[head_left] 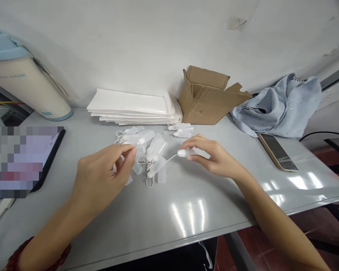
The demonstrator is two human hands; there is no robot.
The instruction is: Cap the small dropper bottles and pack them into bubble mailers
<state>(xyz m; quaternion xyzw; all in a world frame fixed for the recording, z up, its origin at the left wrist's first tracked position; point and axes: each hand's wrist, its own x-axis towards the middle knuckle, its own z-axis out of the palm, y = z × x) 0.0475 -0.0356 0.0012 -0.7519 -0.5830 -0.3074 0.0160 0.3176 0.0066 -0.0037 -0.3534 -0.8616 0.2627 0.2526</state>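
Note:
My right hand (211, 154) grips a small translucent plastic bottle (189, 152) between thumb and fingers, its white cap pointing left. A thin white cord (171, 158) runs from that cap toward a pile of similar bottles (156, 148) with looped cords. At the pile's left side, my left hand (107, 165) is closed, thumb and index finger pinched together; whatever may be between them is too small to make out. It hides part of the pile. A few more bottles (183, 131) lie just behind, in front of the cardboard box.
White padded envelopes (130, 103) are stacked against the wall beside an open cardboard box (211, 101). Rightward lie a light blue cloth bag (282, 105) and a phone (278, 152). A large flask (25, 75) and a blurred-out screen (52, 158) occupy the left.

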